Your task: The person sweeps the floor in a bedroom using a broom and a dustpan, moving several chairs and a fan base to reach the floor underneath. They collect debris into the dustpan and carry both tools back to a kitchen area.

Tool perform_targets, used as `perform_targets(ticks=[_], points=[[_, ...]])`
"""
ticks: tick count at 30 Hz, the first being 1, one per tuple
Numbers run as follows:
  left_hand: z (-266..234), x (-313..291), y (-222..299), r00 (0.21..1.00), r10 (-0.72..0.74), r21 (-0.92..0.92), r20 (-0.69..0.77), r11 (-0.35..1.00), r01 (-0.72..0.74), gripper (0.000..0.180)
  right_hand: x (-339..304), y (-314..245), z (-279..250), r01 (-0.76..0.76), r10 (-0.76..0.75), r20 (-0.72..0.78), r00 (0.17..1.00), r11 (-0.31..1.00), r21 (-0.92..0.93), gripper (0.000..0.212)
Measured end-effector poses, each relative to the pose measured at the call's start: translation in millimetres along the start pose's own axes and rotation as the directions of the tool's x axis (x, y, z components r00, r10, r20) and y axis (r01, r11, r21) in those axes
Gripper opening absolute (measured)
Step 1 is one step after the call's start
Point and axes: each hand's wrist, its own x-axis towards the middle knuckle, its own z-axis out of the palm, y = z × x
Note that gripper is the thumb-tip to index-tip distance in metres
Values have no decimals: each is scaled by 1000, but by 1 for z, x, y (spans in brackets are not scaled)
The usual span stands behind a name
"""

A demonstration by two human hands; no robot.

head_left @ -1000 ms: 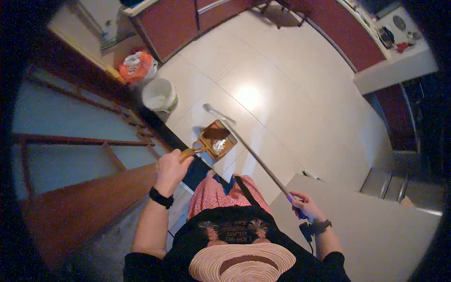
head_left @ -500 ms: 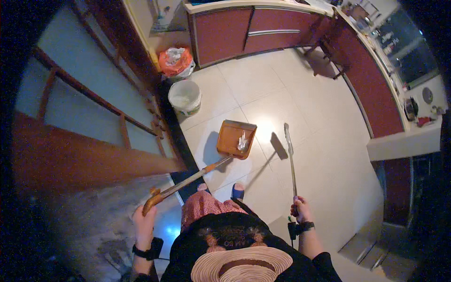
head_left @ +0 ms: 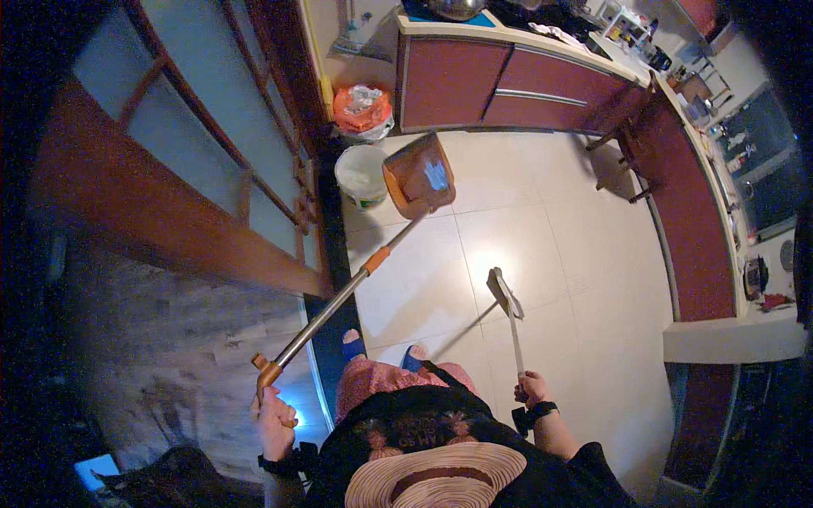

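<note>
My left hand (head_left: 276, 416) is closed round the orange grip of a long-handled dustpan (head_left: 395, 179). Its metal pole stretches up and to the right, and its orange pan is beside the white bucket (head_left: 362, 173). A crumpled pale-blue and white scrap (head_left: 435, 175) lies in the pan. My right hand (head_left: 531, 388) grips the pale handle of a broom (head_left: 515, 326) with a narrow, flat head. That head seems held just above the tiles, its shadow close by; whether they touch I cannot tell.
A bin with an orange bag (head_left: 362, 110) stands behind the bucket. Red cabinets (head_left: 453, 82) line the far side and the right. A dark wooden stool (head_left: 625, 157) is at the far right corner. Glazed wooden doors (head_left: 203, 102) stand on the left.
The dustpan has moved away from me, up to the bucket, with the scrap still in it. The broom's head has come nearer to me and lower, and the whole view has shifted.
</note>
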Motion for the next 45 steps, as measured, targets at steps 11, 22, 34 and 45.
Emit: perform_targets(ticks=[11,22,34,45], points=[[-14,135,-80,931,-299,-774,209,531,344,30,13,-16,1,-16,21,46,999,993,-113,16],[-54,158,-154,812,-530,-498,-244,787,364,14,12,27,0,-52,62,82,995,992,-112,12],[0,119,-111,949,-305,-561,-78,800,211,8,11,12,4,-97,104,49,993,988,-118,35],[81,56,-5,994,-6,204,107,979,-16,12,10,13,9,-54,57,56,997,997,-55,34]])
